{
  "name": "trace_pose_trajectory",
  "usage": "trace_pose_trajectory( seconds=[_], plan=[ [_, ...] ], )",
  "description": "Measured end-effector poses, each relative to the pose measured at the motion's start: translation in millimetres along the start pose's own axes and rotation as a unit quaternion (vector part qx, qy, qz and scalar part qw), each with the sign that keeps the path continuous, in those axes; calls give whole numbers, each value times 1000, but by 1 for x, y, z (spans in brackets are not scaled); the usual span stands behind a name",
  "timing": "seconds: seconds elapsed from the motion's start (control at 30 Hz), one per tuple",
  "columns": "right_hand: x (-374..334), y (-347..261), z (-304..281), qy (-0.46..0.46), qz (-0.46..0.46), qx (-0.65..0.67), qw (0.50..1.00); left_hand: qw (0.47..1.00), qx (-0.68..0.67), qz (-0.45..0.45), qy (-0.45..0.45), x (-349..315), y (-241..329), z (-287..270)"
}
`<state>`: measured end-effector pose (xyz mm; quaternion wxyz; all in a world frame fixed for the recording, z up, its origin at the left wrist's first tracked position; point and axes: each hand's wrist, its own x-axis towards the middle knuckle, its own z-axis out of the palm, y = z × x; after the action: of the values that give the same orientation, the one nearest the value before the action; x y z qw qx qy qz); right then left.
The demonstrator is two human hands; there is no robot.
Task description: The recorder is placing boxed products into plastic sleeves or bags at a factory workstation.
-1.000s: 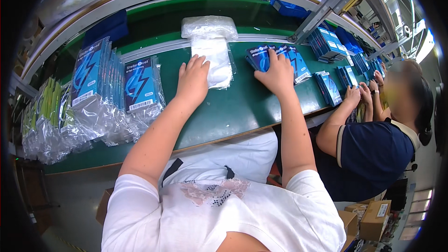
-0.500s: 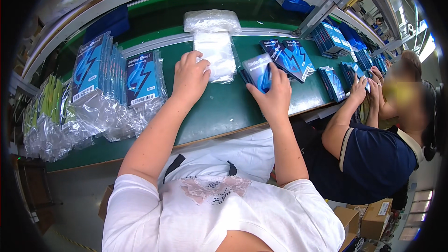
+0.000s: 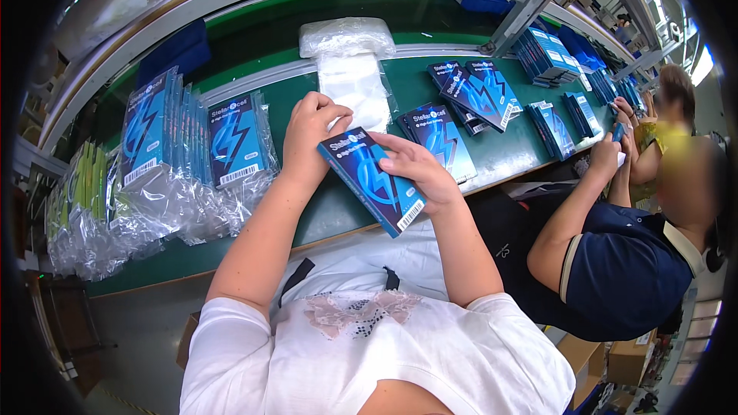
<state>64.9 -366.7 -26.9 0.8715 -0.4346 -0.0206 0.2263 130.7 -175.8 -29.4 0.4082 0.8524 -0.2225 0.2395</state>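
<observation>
My right hand (image 3: 424, 174) grips a flat blue box (image 3: 367, 177) with a lightning-bolt print, tilted over the near part of the bench. Just left of it, my left hand (image 3: 309, 137) has its fingers bent together at the side of a pile of clear plastic bags (image 3: 355, 88), pinching the edge of a bag; the fingertips are partly hidden. More blue boxes (image 3: 440, 138) lie right behind my right hand, and an overlapping group of boxes (image 3: 480, 96) rests farther right.
Bagged blue boxes (image 3: 234, 138) stand in rows at left, with green bagged packs (image 3: 84, 180) beside them. A clear plastic roll (image 3: 346, 37) lies behind the bag pile. Box stacks (image 3: 544, 58) stand at back right. A co-worker in a dark shirt (image 3: 623, 261) sits on my right.
My right hand has picked up a blue box from the pile and brought it left and nearer, beside my left hand. My left hand stays at the bags, its fingers more bent.
</observation>
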Motion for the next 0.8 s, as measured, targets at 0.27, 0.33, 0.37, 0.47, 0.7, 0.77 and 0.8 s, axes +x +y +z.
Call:
trace_pose_trajectory(
  seconds=[0.27,0.33,0.37,0.47,0.7,0.77,0.8],
  plan=[
    [15,-4,-5,21,-4,-10,1000,966,-115,-217,-83,-5,-10,-10],
    [8,-3,-6,36,2,-38,999,925,-234,-296,-52,-7,-10,-13],
    [7,0,-5,50,-3,-63,997,896,-292,-333,-36,-8,-10,-14],
    [3,6,4,112,-51,-117,986,948,-174,-249,-93,-11,-8,-17],
    [7,25,5,265,-140,-122,946,953,-208,-139,-173,-17,27,-28],
    [4,27,14,269,-169,-98,943,932,-263,-193,-159,-23,24,-26],
    [3,29,16,270,-180,-94,941,906,-307,-254,-140,-24,25,-25]
  ],
)
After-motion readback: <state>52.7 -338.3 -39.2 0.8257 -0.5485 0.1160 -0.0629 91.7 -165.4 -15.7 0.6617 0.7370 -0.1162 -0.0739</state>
